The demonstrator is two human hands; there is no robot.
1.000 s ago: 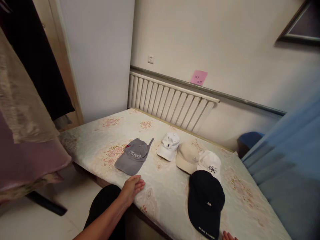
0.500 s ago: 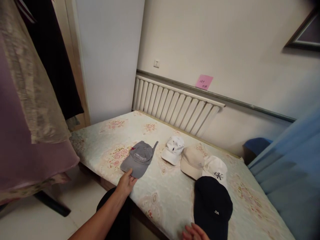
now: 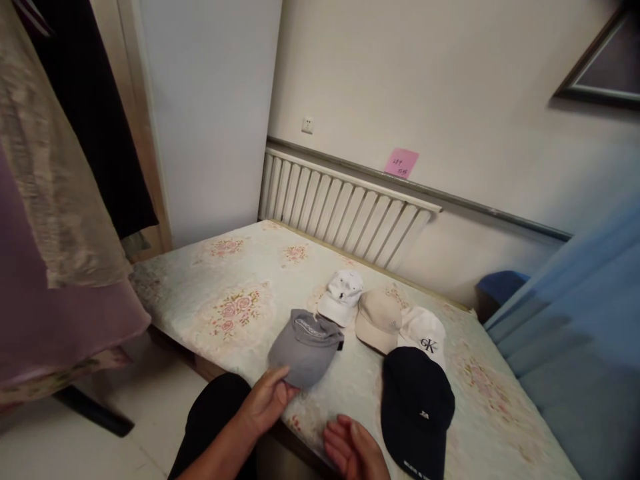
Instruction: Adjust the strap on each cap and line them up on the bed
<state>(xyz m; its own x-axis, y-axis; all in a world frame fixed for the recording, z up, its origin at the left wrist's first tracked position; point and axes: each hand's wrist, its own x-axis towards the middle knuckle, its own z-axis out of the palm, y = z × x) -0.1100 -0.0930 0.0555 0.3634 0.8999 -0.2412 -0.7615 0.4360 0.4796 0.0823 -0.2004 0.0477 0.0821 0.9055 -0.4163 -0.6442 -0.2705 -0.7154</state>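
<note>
My left hand (image 3: 270, 399) pinches the brim of a grey baseball cap (image 3: 304, 350) with pale lettering, thumb on top, and holds it at the near side of the bed. My right hand (image 3: 353, 448) is empty, palm turned inward and fingers loosely apart, between the grey cap and a black cap (image 3: 418, 407) with a small white emblem. Behind these lie a white cap (image 3: 341, 297) with a small dark logo, a beige cap (image 3: 379, 320) and a white cap with black letters (image 3: 424, 333), partly hidden by the black one.
The bed (image 3: 190, 293) has a pale floral cover. A white radiator (image 3: 335, 203) runs along the wall behind it. Clothes (image 3: 65, 173) hang at the left, beside a white cabinet (image 3: 210, 120). A blue curtain (image 3: 585, 333) hangs at the right.
My left hand has moved right with the grey cap, tipping its brim up and toward me. My right hand has come further into view, up and to the left.
</note>
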